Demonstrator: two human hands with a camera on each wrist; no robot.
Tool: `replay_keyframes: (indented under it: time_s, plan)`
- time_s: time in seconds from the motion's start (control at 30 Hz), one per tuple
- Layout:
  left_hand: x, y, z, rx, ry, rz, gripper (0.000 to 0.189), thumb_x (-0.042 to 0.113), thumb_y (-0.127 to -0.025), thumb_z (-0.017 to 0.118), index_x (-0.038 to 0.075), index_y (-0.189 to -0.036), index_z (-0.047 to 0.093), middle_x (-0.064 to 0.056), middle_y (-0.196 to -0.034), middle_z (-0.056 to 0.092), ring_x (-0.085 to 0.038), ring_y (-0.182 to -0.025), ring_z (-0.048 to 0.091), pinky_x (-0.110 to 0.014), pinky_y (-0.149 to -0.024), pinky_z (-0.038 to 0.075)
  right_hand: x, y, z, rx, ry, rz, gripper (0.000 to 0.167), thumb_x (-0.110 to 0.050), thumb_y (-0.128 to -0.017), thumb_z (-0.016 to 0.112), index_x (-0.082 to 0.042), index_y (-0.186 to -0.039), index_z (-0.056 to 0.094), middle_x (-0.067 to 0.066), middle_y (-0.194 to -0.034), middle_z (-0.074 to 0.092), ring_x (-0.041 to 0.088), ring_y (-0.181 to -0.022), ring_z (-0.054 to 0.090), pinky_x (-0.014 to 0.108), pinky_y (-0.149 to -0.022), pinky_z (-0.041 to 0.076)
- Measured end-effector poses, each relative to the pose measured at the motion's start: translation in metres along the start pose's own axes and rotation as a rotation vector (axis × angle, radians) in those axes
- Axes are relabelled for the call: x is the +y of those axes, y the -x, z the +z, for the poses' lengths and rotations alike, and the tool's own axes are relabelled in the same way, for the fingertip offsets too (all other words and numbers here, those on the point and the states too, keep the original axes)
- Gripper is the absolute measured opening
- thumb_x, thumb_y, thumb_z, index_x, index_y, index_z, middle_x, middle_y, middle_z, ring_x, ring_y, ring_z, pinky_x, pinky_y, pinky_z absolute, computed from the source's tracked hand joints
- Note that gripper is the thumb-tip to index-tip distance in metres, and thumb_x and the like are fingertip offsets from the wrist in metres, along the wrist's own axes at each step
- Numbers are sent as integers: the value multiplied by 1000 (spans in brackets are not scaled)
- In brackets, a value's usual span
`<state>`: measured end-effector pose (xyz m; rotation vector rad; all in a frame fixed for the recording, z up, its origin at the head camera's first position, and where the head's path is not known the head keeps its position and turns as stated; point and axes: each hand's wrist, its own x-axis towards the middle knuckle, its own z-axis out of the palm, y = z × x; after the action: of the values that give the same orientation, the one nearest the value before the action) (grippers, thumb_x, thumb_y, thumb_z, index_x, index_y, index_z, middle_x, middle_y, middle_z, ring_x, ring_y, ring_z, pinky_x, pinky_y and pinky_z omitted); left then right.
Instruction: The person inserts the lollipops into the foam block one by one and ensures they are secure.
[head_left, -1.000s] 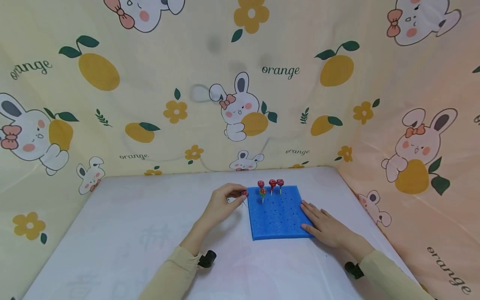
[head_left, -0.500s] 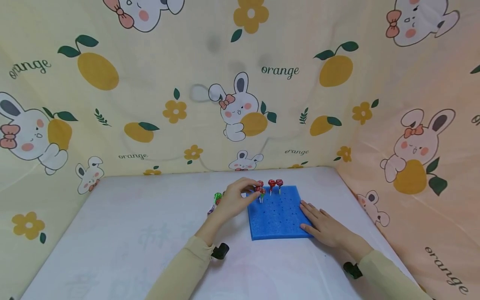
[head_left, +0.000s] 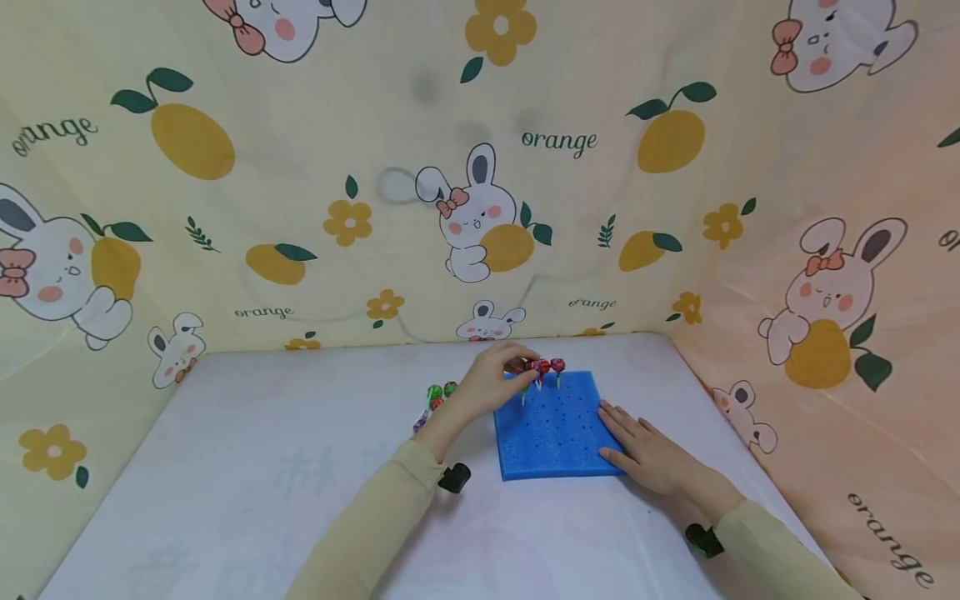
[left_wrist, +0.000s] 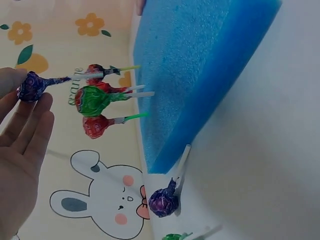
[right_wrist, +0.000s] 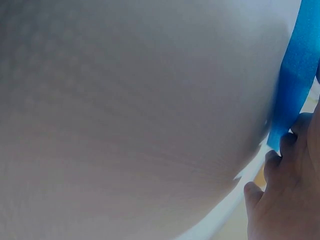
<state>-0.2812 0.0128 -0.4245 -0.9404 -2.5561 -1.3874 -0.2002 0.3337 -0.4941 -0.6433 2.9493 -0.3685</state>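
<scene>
My left hand (head_left: 489, 385) pinches a purple-wrapped lollipop (left_wrist: 32, 88) by its candy end, above the back left of a blue foam board (head_left: 555, 446). Its white stick points toward the board in the left wrist view. Several lollipops stand stick-down in the board, among them a green one (left_wrist: 93, 101) and a red one (left_wrist: 95, 127). In the head view the left fingers partly cover them. My right hand (head_left: 654, 454) rests on the board's right edge with its fingers stretched out.
Loose lollipops lie on the white table (head_left: 247, 492) left of the board, including a green one (head_left: 434, 392) and a purple one (left_wrist: 163, 202) close to the board's edge. Rows of small holes mark the foam. A printed cloth (head_left: 360, 117) stands behind the table.
My left hand has carried the lollipop from the board's left edge rightward and up, over to the standing lollipops. Loose lollipops behind that hand have come into view. My right hand stays put.
</scene>
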Motion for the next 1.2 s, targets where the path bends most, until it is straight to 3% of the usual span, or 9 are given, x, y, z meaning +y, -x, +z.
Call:
replay_keyframes:
  time_s: [0.2, 0.3, 0.5, 0.7, 1.2]
  plan:
    - [-3, -12, 6, -45, -76, 6, 28, 24, -102, 69, 13, -129, 71, -2, -129, 67, -17, -120, 62, -35, -102, 54, 1, 0, 0, -1, -3, 3, 81, -59, -107, 43, -4, -164, 25, 17, -171, 21, 45, -155, 21, 68, -121, 21]
    - [-3, -16, 9, -70, -78, 14, 28, 22, -102, 69, 11, -128, 71, -3, -126, 67, -17, -118, 62, -39, -101, 55, 0, 0, -1, -2, -10, 2, 81, -59, -107, 43, -4, -164, 25, 17, -171, 21, 45, -155, 21, 68, -121, 21]
    - [-2, -21, 11, -145, -116, 21, 27, 18, -102, 68, 7, -128, 71, -5, -120, 67, -25, -111, 65, -24, -89, 55, 0, -1, -1, -6, -7, 0, 81, -58, -107, 44, -4, -164, 24, 17, -171, 20, 45, -155, 22, 68, -121, 21]
    - [0, -21, 13, -188, -134, 36, 27, 14, -102, 68, 4, -127, 71, -7, -120, 67, -18, -109, 65, -22, -91, 55, 0, -1, -2, -15, -8, 4, 81, -58, -107, 44, -5, -164, 24, 16, -171, 20, 45, -155, 22, 68, -121, 21]
    - [-4, -22, 19, -221, -142, 15, 27, 14, -102, 67, 4, -127, 71, -7, -120, 66, -24, -110, 65, -21, -90, 54, 2, -1, 0, -17, -14, 0, 81, -59, -107, 43, -5, -165, 23, 16, -172, 19, 45, -155, 21, 68, -121, 20]
